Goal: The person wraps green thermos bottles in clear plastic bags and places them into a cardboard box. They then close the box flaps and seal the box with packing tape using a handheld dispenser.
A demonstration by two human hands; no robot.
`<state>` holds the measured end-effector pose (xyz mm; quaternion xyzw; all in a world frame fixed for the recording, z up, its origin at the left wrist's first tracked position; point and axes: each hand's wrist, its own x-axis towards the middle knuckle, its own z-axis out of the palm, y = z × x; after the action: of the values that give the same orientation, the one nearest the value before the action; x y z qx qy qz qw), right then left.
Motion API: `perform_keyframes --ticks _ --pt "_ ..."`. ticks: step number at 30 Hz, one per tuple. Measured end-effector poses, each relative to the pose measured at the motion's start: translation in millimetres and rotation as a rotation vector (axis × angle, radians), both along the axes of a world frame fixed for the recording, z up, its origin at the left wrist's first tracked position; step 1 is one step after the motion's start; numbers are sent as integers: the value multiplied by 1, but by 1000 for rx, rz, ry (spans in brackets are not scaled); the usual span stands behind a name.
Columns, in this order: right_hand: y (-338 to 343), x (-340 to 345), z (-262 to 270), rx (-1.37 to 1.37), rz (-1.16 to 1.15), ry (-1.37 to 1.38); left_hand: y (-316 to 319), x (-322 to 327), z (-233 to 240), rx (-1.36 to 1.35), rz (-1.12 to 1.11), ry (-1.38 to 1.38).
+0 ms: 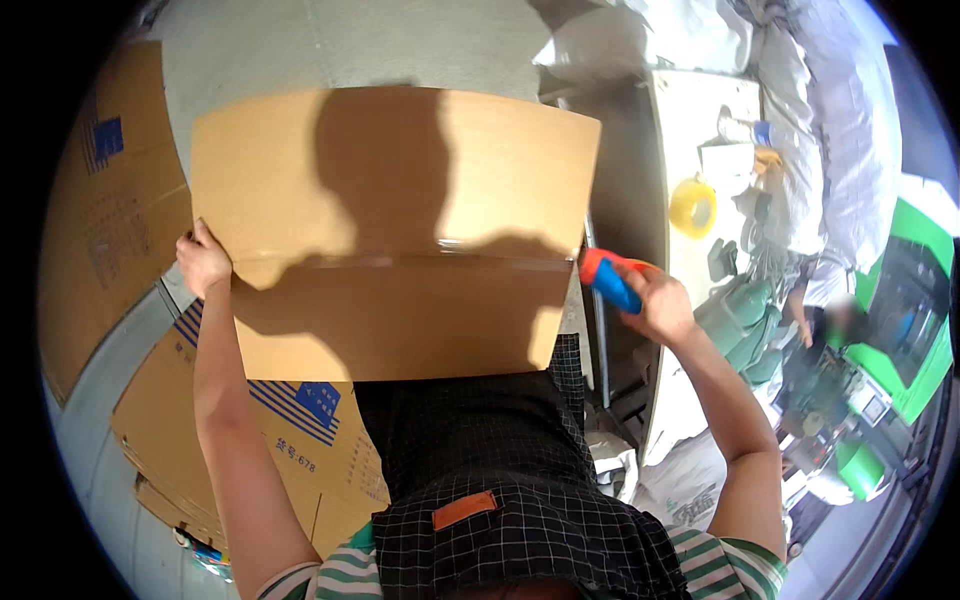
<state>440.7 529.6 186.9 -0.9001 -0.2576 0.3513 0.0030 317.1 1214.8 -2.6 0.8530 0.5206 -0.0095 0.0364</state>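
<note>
A large brown cardboard box (405, 315) is held up in front of me, its closed flaps meeting along a seam with clear tape on it. The shadow of a head and arms falls across it. My left hand (204, 259) grips the box's left edge near the seam. At the right end of the seam, my right hand (658, 301) is closed around a red and blue tape dispenser (615, 283), which is at the box's right edge. Whether the dispenser touches the cardboard cannot be told.
Flat printed cartons (300, 450) lie below left, and another carton (120, 217) stands far left. A white table (675, 277) on the right bears a yellow tape roll (692, 208). White sacks (847, 135) line its far side. Another person (814, 322) is by a green machine (915, 300).
</note>
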Motion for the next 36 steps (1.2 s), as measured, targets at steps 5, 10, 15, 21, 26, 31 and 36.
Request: perform_keyframes --ticks 5,10,15,21,26,31,36 --pt "-11 -10 -170 -38 -117 141 47 -14 -46 -58 139 18" --pt "-96 -75 -136 248 -777 -122 -18 4 -19 -107 207 52" --pt "-230 -106 -122 100 -1046 -780 -77 18 21 33 204 103" --pt "-224 -75 -133 -385 -1068 -869 -146 11 73 89 135 40" --pt "-61 -76 -149 403 -1383 -214 -180 -9 102 41 82 27" --pt "49 -83 -94 406 -1406 -186 -87 -104 86 -63 170 -141" --pt "135 -125 16 713 -1277 -648 41 -164 128 -484 294 -741"
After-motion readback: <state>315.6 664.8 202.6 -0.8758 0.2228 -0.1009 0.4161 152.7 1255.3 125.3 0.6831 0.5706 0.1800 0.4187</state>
